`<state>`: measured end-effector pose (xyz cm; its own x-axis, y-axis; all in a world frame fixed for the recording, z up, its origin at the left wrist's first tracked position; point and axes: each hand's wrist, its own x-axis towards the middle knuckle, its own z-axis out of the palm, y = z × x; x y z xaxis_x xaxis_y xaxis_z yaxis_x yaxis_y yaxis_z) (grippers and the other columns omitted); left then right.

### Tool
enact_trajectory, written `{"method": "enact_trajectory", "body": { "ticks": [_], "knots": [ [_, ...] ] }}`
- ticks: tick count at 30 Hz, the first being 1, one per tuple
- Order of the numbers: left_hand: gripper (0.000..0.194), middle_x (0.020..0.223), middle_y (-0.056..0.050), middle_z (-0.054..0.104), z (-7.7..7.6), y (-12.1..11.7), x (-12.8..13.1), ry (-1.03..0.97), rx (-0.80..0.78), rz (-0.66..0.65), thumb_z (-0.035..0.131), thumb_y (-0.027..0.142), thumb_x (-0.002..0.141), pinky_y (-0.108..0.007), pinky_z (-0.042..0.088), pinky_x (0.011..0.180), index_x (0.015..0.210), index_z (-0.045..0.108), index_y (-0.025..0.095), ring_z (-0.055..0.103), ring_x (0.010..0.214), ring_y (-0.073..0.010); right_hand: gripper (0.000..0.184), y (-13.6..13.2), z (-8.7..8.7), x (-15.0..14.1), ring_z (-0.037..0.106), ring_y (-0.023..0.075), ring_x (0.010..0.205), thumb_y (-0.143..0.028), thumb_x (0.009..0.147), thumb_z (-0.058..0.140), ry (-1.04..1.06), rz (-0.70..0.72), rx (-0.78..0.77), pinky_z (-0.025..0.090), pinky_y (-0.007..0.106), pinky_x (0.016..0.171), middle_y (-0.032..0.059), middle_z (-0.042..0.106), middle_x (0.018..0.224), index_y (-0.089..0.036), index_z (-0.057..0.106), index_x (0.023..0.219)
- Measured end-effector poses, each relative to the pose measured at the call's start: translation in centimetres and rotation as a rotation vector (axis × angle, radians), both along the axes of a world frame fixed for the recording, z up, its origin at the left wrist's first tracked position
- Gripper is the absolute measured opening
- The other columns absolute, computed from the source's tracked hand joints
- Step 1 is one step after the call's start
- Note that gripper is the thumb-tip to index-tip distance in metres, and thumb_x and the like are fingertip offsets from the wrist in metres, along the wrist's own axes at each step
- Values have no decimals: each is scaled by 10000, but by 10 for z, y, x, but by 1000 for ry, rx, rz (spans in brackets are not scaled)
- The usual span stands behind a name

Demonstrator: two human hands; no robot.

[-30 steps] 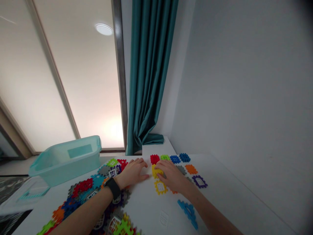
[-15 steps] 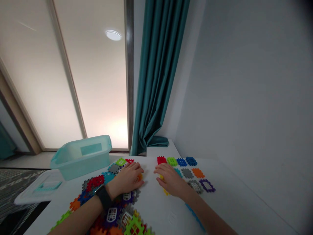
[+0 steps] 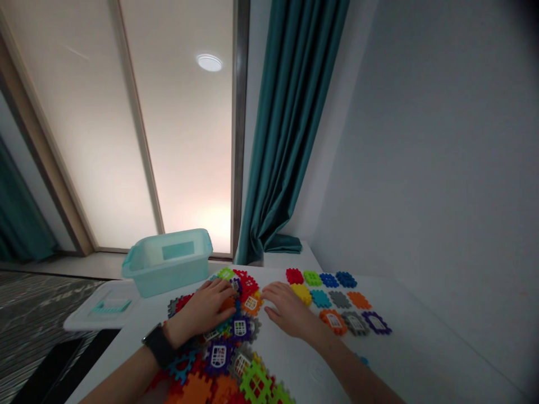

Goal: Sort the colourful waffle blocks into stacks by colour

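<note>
My left hand (image 3: pixel 206 307), with a dark watch on its wrist, rests over a pile of interlocking gear-edged plastic tiles. Its fingers stretch forward and its thumb stands apart. An orange tile (image 3: pixel 228 303) shows beneath them, and I see no grip on it. My right hand (image 3: pixel 288 308) hovers open to the right of the pile, fingers and thumb spread. Close to its fingertips lies an orange window tile (image 3: pixel 251 303) at the pile's edge. Just beyond the right hand is a yellow tile (image 3: pixel 302 293), partly covered by it.
Rows of sorted tiles, including a red one (image 3: pixel 294 276) and a purple frame tile (image 3: pixel 377 322), lie on the white table (image 3: pixel 421 348). A teal bin (image 3: pixel 172 275) stands at the back left beside its lid (image 3: pixel 99 308). A blue piece peeks out by my right forearm.
My right hand has moved left from the yellow tile toward the pile. My left hand has drawn back left, uncovering the orange window tile. The view has turned slightly left.
</note>
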<state>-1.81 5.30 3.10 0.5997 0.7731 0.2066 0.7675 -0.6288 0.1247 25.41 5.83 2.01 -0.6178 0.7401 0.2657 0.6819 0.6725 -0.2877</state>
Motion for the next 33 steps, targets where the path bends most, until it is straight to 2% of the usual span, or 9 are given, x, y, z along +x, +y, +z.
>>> {"method": "enact_trajectory", "body": {
  "ticks": [6,11,18,24,30,33],
  "knots": [
    [272,1212,-72,634,-2,-13,2,-24,-17,-16,627,344,934,-437,438,1006,1189,642,249,561,1162,-297,250,-8,1,-9,577,257,1159,-120,879,596,0,8,8,436,436,1035,86,680,1191,-204,647,1108],
    [300,1240,-73,624,-1,-26,11,-59,-34,-46,633,350,934,-435,437,1003,1218,641,254,562,1161,-297,270,-25,5,-7,568,256,1165,-136,890,593,0,-20,-7,426,442,1037,86,682,1177,-211,646,1143],
    [341,1276,-45,612,6,-53,26,-106,-117,-204,691,356,885,-413,399,1051,1215,652,278,554,1193,-283,245,-60,1,-3,578,255,1118,-129,864,604,29,-32,-50,427,435,1017,78,680,1143,-206,646,1093],
    [444,1247,-41,615,3,-72,34,-107,-200,-277,777,404,815,-423,371,1069,1224,648,294,551,1197,-287,259,-97,-1,5,575,245,1096,-108,862,580,48,-17,-122,425,419,1002,55,675,1105,-227,637,1085],
    [444,1176,-11,627,3,-81,39,-73,-241,-321,824,423,773,-415,345,1079,1162,659,289,550,1155,-274,238,-132,6,12,568,234,1099,-144,890,590,66,-5,-178,415,399,1012,54,664,1130,-235,637,1105],
    [445,1147,-1,627,2,-81,40,-69,-244,-341,834,420,759,-412,334,1084,1148,659,295,548,1140,-270,313,-143,8,15,562,236,1142,-187,851,662,50,54,-218,391,397,1047,49,652,1197,-256,635,1155]
  ]
}}
